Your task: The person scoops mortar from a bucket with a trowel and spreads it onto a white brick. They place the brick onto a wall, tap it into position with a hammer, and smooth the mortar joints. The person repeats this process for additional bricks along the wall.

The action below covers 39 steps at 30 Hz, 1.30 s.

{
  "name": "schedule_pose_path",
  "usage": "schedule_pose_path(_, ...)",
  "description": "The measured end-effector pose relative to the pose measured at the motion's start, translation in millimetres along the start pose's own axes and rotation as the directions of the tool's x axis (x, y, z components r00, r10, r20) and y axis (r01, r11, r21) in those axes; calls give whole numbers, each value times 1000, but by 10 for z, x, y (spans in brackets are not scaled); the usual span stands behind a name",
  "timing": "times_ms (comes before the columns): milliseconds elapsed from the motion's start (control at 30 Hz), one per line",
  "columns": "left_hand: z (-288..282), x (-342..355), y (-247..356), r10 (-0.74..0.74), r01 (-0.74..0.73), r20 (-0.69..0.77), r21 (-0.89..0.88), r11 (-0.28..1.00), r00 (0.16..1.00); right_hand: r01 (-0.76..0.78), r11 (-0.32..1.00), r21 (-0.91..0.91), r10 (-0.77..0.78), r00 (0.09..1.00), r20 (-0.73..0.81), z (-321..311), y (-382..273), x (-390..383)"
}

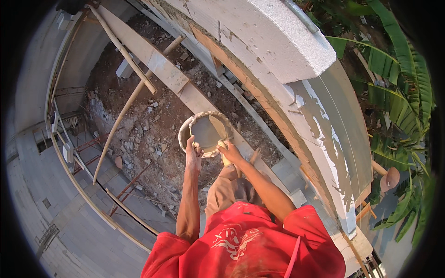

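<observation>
A round bucket (184, 134), its rim crusted with dried mortar, is in front of me above a narrow plank. Wet grey material or liquid lies inside, partly lit by the sun. My left hand (193, 151) is closed at the bucket's near left edge, beside a thin strand that looks like its handle. My right hand (230, 152) is closed at the near right edge, its fingers on the rim. A yellowish piece shows just under the right hand; I cannot make out what it is.
Planks (171, 74) run ahead at height over rubble ground (143, 125). Wooden poles (121, 111) cross at the left. On the right is a pale block wall (259, 60), with a white block (301, 46) on top and grey mortar (340, 125). Banana leaves (394, 69) stand beyond.
</observation>
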<state>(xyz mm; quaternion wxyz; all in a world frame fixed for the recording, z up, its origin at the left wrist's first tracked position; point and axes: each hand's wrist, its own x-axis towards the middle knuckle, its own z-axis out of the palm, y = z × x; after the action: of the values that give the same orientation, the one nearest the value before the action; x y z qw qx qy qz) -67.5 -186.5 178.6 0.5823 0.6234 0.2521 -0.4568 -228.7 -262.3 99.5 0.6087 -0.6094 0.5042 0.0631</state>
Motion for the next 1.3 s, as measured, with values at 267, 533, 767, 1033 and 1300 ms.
schedule_pose_path(267,56,1416,-399,-118,112,40,131,985,992,-245,968,-44,245,969,-10,-638,1064,-576)
schedule_pose_path(533,-131,2961,-1029,-150,143,-8,347,927,989,-740,669,67,719,623,-308,-1796,2386,-2485)
schedule_pose_path(767,-82,3514,-1363,-122,132,-50,328,935,991,-791,491,364,866,490,-102,-1521,2228,-3136)
schedule_pose_path(1033,-380,3533,-1486,-22,89,-98,754,651,995,-710,704,-9,703,699,-129,-1086,2234,-2913)
schedule_pose_path(1300,7,2806,-1039,46,-66,58,981,182,997,-694,647,314,762,583,-283,-908,2367,-3256)
